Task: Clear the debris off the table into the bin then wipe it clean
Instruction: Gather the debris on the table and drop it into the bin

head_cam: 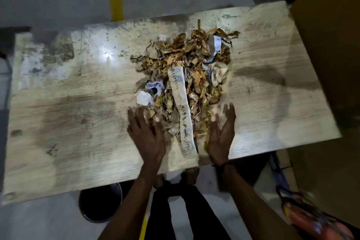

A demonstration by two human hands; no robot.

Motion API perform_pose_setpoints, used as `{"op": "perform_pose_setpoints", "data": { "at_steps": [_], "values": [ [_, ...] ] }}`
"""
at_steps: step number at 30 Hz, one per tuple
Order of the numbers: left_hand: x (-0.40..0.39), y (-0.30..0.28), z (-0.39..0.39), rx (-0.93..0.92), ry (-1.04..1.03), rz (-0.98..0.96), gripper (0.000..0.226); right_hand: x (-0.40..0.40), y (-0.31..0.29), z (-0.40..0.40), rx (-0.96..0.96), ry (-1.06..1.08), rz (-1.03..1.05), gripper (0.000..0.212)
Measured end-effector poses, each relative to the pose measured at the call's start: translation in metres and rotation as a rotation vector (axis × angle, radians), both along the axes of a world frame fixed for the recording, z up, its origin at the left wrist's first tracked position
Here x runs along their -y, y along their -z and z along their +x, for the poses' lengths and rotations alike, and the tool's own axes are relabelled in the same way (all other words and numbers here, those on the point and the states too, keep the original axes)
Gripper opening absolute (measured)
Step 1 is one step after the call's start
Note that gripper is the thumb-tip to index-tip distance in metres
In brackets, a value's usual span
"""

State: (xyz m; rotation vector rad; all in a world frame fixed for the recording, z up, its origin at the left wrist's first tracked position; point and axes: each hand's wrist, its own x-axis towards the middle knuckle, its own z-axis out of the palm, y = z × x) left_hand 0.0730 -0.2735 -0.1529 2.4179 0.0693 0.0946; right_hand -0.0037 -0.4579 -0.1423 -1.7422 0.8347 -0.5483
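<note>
Both hands flat, fingers straight: left hand (146, 137) and right hand (222, 136) flanking debris pile (187, 76) at counter (68, 122) near edge; bin (97, 204) below.

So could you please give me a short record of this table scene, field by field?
table: pale wood top, stained and scuffed
debris: heap of dry leaves and scraps in the middle
paper strip: long printed strip lying through the heap toward the near edge
left hand: fingers spread, at the heap's near left
right hand: open, at its near right
bin: dark bin on the floor below the near edge
</note>
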Motion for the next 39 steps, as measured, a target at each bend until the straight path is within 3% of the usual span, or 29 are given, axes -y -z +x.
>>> {"op": "perform_pose_setpoints", "data": {
  "at_steps": [5, 11, 17, 27, 34, 39],
  "values": [
    [0.049, 0.000, 0.007, 0.002, -0.087, -0.044, 0.064, -0.049, 0.014, 0.025, -0.096, 0.124, -0.243, 0.082],
    [0.062, -0.001, 0.031, 0.063, -0.101, -0.156, 0.063, -0.056, 0.013, 0.079, -0.121, 0.246, -0.251, 0.085],
    [0.026, -0.001, 0.022, 0.099, -0.101, -0.132, 0.059, -0.056, 0.017, 0.031, -0.076, 0.240, -0.222, 0.080],
    [0.054, 0.002, 0.039, 0.004, 0.016, -0.075, 0.073, -0.057, 0.016, 0.088, -0.376, 0.214, -0.345, 0.095],
    [0.038, -0.024, 0.056, 0.100, -0.018, -0.160, 0.065, -0.037, -0.012, 0.080, -0.122, 0.276, -0.238, 0.087],
    [0.033, -0.023, 0.106, -0.014, 0.166, -0.235, 0.061, -0.003, -0.019, 0.101, -0.167, 0.115, -0.180, 0.082]
  ]
}}
